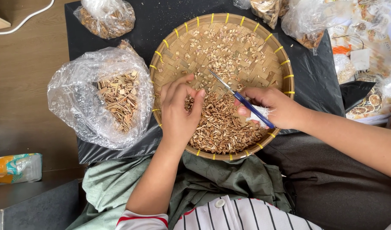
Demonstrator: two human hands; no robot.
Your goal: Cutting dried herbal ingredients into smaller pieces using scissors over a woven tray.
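Observation:
A round woven bamboo tray [279, 64] with yellow bindings on its rim rests partly on my lap. It holds a heap of brown wood chips [219, 127] near me and scattered lighter chips [221, 53] farther away. My left hand [178, 108] hovers over the heap's left side, fingers pinched together on small chips. My right hand [274, 106] grips a blue-handled tweezer-like tool [242, 100] with a metal tip pointing up-left, plus a bit of white tissue [260, 116].
An open clear plastic bag of wood slivers [116, 98] lies left of the tray on a black sheet [315, 81]. More filled bags sit at the top left [106, 17] and top right [306, 19]. Dried fruit slices [368, 104] and a tissue pack [14, 168] lie at the edges.

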